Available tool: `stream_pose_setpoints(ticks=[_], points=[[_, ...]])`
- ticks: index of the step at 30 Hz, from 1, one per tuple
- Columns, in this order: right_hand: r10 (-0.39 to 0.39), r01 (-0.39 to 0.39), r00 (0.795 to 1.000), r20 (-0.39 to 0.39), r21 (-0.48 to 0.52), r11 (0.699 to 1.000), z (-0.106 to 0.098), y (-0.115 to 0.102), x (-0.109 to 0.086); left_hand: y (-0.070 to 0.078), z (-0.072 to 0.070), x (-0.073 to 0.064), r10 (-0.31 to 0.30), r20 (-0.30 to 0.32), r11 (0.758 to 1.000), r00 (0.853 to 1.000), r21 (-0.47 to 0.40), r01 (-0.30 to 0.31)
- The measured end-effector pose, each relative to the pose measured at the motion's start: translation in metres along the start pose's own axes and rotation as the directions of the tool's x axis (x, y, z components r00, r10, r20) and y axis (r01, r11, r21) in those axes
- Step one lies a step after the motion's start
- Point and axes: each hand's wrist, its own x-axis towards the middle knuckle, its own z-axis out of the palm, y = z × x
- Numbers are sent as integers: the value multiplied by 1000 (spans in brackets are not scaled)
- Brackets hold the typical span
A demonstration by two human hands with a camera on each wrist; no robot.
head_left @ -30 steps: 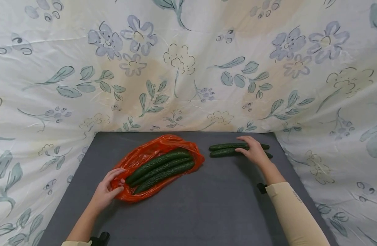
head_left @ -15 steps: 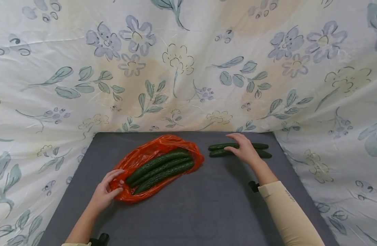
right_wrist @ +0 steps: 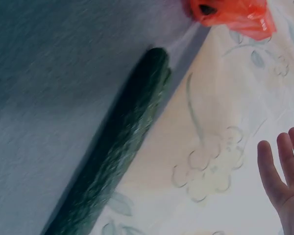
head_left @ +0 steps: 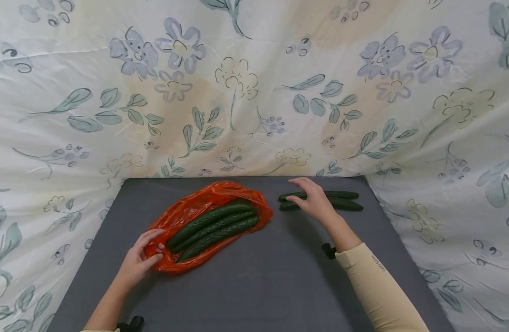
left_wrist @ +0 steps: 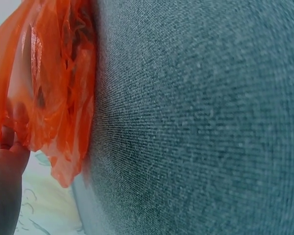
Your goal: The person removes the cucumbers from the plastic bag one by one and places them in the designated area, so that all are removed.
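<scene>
An orange-red plastic bag (head_left: 185, 207) lies on the left half of the table, its mouth spread around three dark green cucumbers (head_left: 218, 220). My left hand (head_left: 134, 260) holds the bag's near left edge, with thumb outside and fingers partly seen through the film in the left wrist view (left_wrist: 5, 186). To the right of the bag lie two more cucumbers side by side, a far one (head_left: 343, 194) and a near one (head_left: 349, 204). Over their left ends hovers my right hand (head_left: 314, 200), fingers extended and holding nothing. The right wrist view shows it apart from the cucumber (right_wrist: 115, 142).
A dark grey cloth-covered table (head_left: 246, 286) bears everything. Floral fabric (head_left: 254, 92) hangs behind it and along both sides. Black straps with small devices (head_left: 329, 251) sit at the wrists.
My right hand has drifted left along the two cucumbers, from their middle toward their left ends. The left hand stays at the bag, and the cucumbers lie as before. The view shifts slightly.
</scene>
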Motion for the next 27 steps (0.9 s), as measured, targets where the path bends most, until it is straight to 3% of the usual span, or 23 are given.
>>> stream_pose_setpoints(ticks=[14, 21, 27], points=[[-68, 68, 998, 15, 16, 998, 18, -35, 18, -2, 1, -1, -22, -12, 999, 1000, 40, 23], [-101, 99, 993, 55, 47, 994, 27, -49, 25, -4, 1, -2, 9, -11, 999, 1000, 40, -8], [-113, 106, 990, 84, 76, 991, 37, -58, 29, -4, 0, -1, -57, -17, 997, 998, 51, 58]])
